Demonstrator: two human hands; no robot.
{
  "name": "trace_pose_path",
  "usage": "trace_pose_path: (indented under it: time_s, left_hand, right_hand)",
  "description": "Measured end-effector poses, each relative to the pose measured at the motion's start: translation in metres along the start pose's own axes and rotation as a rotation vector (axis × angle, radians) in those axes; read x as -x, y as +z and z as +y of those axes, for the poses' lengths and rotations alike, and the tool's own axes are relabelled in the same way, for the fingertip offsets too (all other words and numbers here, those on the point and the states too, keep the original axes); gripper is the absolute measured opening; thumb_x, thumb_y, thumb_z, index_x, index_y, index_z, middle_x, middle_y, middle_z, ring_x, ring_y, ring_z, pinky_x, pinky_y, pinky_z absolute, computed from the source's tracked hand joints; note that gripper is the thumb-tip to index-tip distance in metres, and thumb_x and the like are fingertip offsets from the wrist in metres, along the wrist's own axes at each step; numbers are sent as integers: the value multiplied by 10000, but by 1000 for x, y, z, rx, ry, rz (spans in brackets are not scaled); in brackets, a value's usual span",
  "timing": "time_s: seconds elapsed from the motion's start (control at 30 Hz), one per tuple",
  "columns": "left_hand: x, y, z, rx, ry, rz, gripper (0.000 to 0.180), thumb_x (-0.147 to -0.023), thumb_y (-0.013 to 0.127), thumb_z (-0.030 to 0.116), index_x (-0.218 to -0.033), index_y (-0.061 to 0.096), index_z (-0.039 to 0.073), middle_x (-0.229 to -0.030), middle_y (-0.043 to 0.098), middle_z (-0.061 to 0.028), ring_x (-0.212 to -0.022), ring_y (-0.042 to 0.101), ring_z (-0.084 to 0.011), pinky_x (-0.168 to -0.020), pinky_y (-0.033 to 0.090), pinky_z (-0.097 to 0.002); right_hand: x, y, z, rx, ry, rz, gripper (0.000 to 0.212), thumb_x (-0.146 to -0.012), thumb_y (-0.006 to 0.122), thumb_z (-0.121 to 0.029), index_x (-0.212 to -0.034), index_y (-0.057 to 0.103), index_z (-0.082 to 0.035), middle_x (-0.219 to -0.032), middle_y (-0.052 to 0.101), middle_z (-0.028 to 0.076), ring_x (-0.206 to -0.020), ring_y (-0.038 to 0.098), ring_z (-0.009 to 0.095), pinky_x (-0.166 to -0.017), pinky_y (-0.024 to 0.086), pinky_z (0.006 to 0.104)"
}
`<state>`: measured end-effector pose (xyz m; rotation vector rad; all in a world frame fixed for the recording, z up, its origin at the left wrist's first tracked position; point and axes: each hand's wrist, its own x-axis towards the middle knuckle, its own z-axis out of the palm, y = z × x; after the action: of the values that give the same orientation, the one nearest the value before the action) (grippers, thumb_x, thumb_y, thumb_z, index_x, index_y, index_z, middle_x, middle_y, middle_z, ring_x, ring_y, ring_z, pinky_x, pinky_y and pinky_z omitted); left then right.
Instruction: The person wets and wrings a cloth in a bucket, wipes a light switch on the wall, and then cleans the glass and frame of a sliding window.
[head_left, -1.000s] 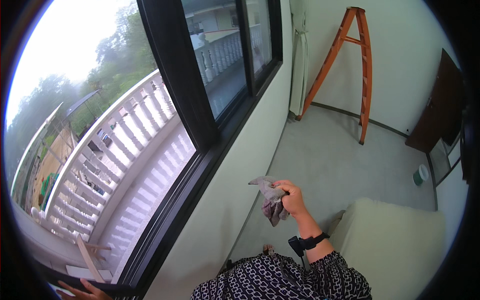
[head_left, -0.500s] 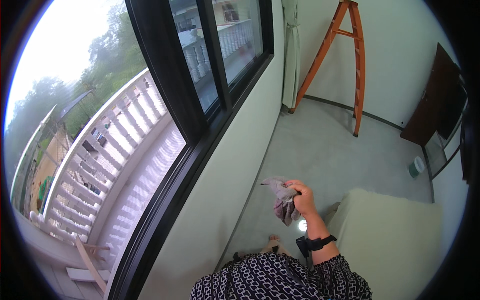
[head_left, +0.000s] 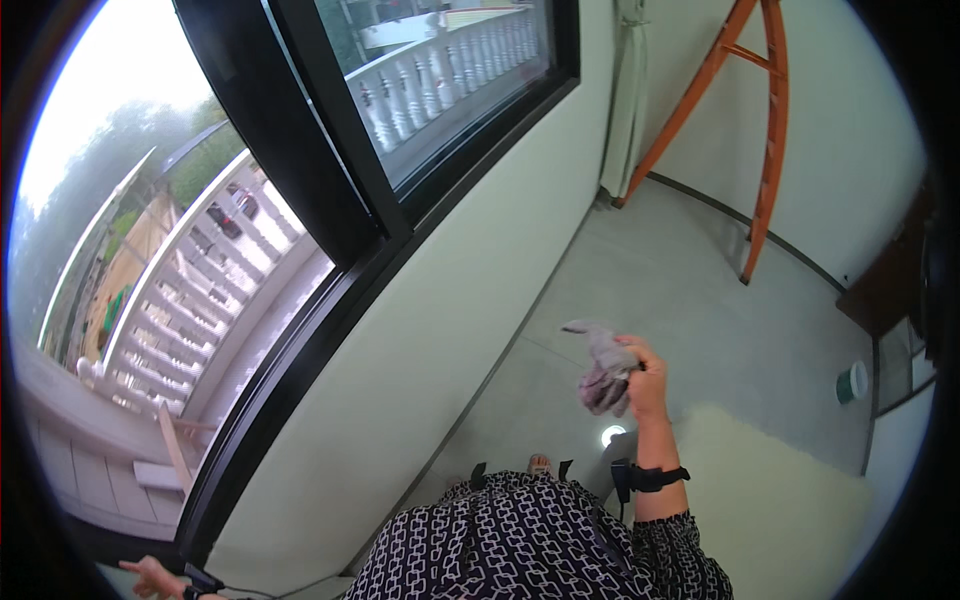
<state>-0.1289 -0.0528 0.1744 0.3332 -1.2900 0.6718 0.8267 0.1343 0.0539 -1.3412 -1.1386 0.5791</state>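
Note:
A crumpled grey-purple rag (head_left: 603, 372) is bunched in my right hand (head_left: 648, 380), which is closed around it in front of my body, above the grey floor. One end of the cloth sticks out to the left and the rest hangs below my fingers. At the lower left rim, my left hand (head_left: 155, 578) shows partly, with the index finger stretched out and nothing visible in it. It is beside the lower end of the black window frame (head_left: 300, 345); whether it touches the frame I cannot tell.
An orange stepladder (head_left: 770, 150) stands by a tied curtain (head_left: 625, 100) at the far wall. A pale-covered piece of furniture (head_left: 760, 500) is at my right. A small bucket (head_left: 852, 383) stands near the right wall. Outside the open window is a white balustrade (head_left: 220, 260).
My left hand has come into view at the lower left. The view has shifted along the window, and my right hand still grips the rag, now a little higher and further right.

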Motion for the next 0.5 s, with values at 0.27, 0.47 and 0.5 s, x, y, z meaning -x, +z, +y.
trace_pose_path:
  time_s: [0.27,0.47,0.5]
  left_hand:
    - [32,-241,35,1130,128,-780,735,-889,629,545,-1423,452,70,-1232,573,-246,-1115,547,-438,-927,453,-558]
    - [-2,-428,-20,1964,182,-591,807,-935,597,542,-1546,308,100,-1552,262,-259,-1452,231,-432,-1153,219,-575]
    - [-12,-445,-24,1967,189,-585,807,-935,597,542,-1546,308,100,-1552,262,-259,-1452,231,-432,-1153,219,-575]
  right_hand:
    - [-44,17,-61,-633,335,49,425,-934,430,42,-1350,506,-5,-1288,596,128,-1133,613,234,-982,497,365]
    - [-111,82,-111,-693,259,-281,356,-1071,404,-219,-1380,462,-51,-1306,579,108,-1182,583,223,-1005,496,382]
    - [-120,94,-126,-696,263,-274,356,-1071,404,-219,-1380,462,-51,-1306,579,108,-1182,583,223,-1005,496,382]
